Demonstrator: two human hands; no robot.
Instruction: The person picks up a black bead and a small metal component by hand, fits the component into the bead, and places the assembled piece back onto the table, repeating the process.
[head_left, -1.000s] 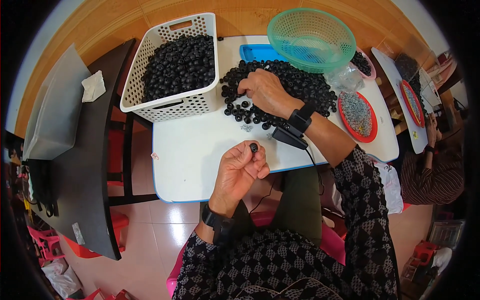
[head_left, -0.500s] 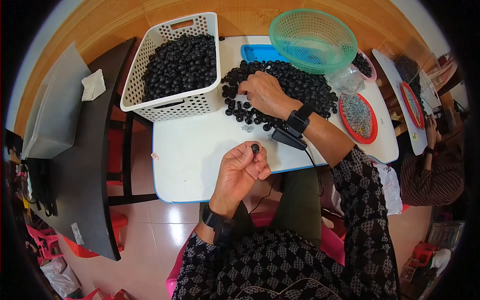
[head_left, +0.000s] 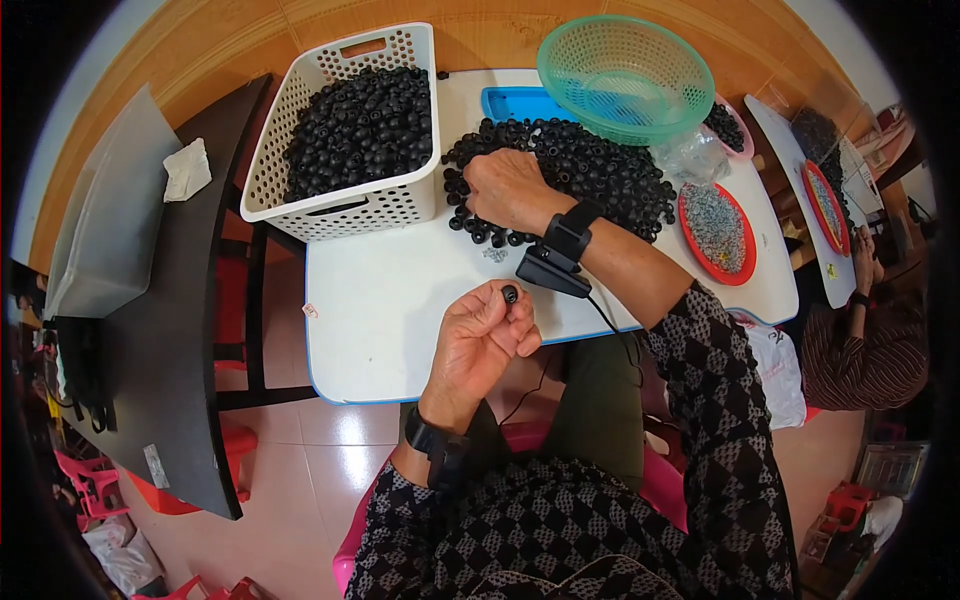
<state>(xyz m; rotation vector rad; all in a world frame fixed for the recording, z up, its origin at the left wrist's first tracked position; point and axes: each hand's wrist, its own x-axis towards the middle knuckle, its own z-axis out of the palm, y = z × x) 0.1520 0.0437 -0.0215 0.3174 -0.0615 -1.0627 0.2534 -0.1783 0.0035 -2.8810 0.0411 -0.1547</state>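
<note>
My left hand (head_left: 478, 335) is raised over the table's near edge, palm up, with thumb and fingers closed on a small round black plastic piece (head_left: 510, 295) that has a hole in its face. Farther off, my right hand (head_left: 510, 190) is at the left part of a loose pile of the same black pieces (head_left: 610, 180). Its back faces me and its fingertips bend down out of sight, so what they hold, if anything, is hidden. Several small clear or silvery bits (head_left: 495, 256) lie on the white table (head_left: 370, 310) between the two hands.
A white perforated basket (head_left: 400, 205) full of black pieces stands at the back left. Behind the pile are a blue tray (head_left: 500, 103) and a green colander (head_left: 625, 125). A red dish (head_left: 745, 260) of small silvery parts sits right, near a plastic bag (head_left: 692, 157). Another person's hand (head_left: 866, 255) shows far right.
My right hand has moved a little left and nearer to me across the pile, its wrist shifting left too. My left hand stays put with the black piece.
</note>
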